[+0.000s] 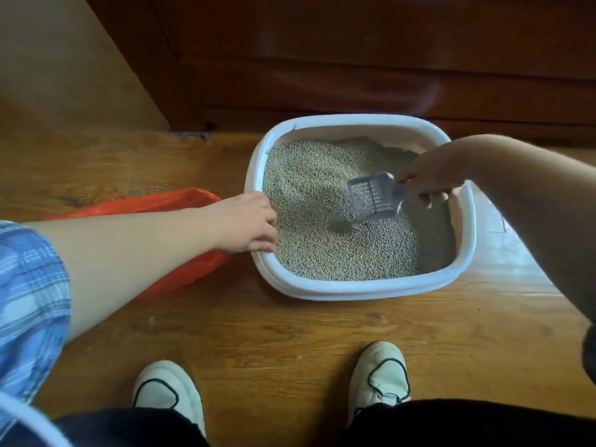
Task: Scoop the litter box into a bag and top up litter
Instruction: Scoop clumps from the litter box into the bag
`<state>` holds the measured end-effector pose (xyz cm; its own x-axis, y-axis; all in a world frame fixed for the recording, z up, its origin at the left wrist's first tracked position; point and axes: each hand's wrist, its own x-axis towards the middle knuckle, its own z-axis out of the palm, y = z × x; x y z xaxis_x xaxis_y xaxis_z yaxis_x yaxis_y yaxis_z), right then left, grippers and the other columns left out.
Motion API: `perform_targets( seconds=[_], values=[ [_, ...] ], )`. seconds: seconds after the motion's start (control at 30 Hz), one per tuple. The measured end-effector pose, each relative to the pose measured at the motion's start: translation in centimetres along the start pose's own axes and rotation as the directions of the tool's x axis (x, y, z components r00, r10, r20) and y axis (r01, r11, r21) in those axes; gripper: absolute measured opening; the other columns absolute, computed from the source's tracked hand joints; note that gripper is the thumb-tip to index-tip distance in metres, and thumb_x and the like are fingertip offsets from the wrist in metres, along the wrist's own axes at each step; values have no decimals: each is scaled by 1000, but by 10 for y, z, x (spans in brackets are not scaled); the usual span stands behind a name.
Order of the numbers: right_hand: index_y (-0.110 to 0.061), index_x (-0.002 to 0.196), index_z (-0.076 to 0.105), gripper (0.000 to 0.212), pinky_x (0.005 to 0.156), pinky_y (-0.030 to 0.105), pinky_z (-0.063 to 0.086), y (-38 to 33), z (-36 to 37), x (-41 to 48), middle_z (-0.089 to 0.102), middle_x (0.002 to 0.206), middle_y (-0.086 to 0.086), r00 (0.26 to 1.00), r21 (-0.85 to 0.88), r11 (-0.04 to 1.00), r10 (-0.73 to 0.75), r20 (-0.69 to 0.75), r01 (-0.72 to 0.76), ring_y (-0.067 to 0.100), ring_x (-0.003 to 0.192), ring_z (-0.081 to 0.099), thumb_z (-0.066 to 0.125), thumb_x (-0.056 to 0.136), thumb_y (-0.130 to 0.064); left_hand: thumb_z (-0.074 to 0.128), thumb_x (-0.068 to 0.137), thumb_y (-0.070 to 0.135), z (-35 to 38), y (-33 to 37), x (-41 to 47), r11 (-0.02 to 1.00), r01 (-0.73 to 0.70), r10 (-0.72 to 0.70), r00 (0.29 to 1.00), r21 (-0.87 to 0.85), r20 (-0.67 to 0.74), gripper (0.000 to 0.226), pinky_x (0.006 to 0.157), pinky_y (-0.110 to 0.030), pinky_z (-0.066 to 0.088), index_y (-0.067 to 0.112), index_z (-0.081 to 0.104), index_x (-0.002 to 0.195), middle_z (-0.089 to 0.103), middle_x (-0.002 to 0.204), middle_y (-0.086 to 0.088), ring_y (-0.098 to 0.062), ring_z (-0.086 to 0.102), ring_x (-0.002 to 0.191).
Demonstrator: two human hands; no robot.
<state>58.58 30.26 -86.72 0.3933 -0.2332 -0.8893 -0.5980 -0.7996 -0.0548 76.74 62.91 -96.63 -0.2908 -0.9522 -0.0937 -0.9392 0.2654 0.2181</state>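
Box (354, 290): one, white, centre.
Litter (322, 253): one bed of grains in the box, too many to count.
Scoop (374, 196): one, grey, slotted, over the litter toward the right.
Bag (154, 201): one, orange, left of the box.
Hands: two, namely left hand (245, 222) and right hand (429, 175).
Shoes: two, white, at the near edge, namely left shoe (164, 391) and right shoe (379, 375).
Sleeve (29, 301): one, blue plaid, near left.
Stray grains (145, 190): a scatter on the floor (290, 333), far left, too small to count.
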Motion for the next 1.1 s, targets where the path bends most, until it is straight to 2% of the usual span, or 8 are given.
perform_targets(
  seconds=[0.1,0.17,0.27,0.37,0.57,0.73,0.9,1.1],
  values=[
    [-19,110,62,22,42,19,32,11,-1,2,64,62,5,982,30,988,148,113,-152,13,41,44,51,104,-38,42,93,59,-1,1,0,1000,4,-4,1000,14,5,38,96,-35,38,34,71,90,62,85,10,-18,57,89],
    [-7,104,64,31,41,20,36,16,6,3,62,56,6,943,-30,958,286,171,-285,13,38,46,46,106,-33,40,93,59,-1,1,0,1000,-1,1,1000,18,-2,41,95,-34,37,33,71,89,62,83,10,-18,57,88],
    [3,85,59,40,41,17,39,17,10,-3,54,50,4,904,-210,902,408,128,-377,12,37,47,49,105,-31,40,93,59,2,-1,1,1000,-11,12,1000,29,-15,42,95,-34,37,32,71,86,63,82,10,-19,58,86],
    [6,99,62,31,42,19,41,19,9,-8,53,60,6,893,-269,877,437,106,-398,13,43,47,53,103,-23,41,93,59,4,-2,0,999,-10,11,1000,33,-27,41,96,-34,38,32,71,85,63,81,11,-19,58,86],
    [-9,76,58,36,39,18,33,13,45,9,45,49,-4,951,-156,948,294,95,-277,9,35,37,54,101,-35,38,92,58,1,2,-3,1000,-1,1,1000,27,15,41,101,-39,39,35,72,89,63,82,11,-18,58,89],
    [-4,87,64,49,38,18,29,-5,70,35,45,51,-4,976,80,976,196,99,-204,10,37,34,62,93,-52,33,89,63,4,-3,-9,1000,0,2,999,-26,46,50,117,-39,17,41,72,110,65,95,13,-15,57,104],
    [-9,91,64,34,48,22,43,-54,97,53,54,65,1,1000,229,973,-5,-5,5,11,48,45,53,102,-40,38,89,61,10,-7,-8,999,-31,31,1000,-19,-2,44,113,-39,18,41,73,106,64,87,12,-17,59,99],
    [-11,97,63,16,41,23,34,-82,115,55,55,64,1,999,518,854,-35,-24,43,11,43,42,50,103,-18,45,88,61,6,-5,-5,999,-5,9,997,-50,77,40,117,-41,15,39,73,108,64,91,9,-18,56,107]
  ],
)
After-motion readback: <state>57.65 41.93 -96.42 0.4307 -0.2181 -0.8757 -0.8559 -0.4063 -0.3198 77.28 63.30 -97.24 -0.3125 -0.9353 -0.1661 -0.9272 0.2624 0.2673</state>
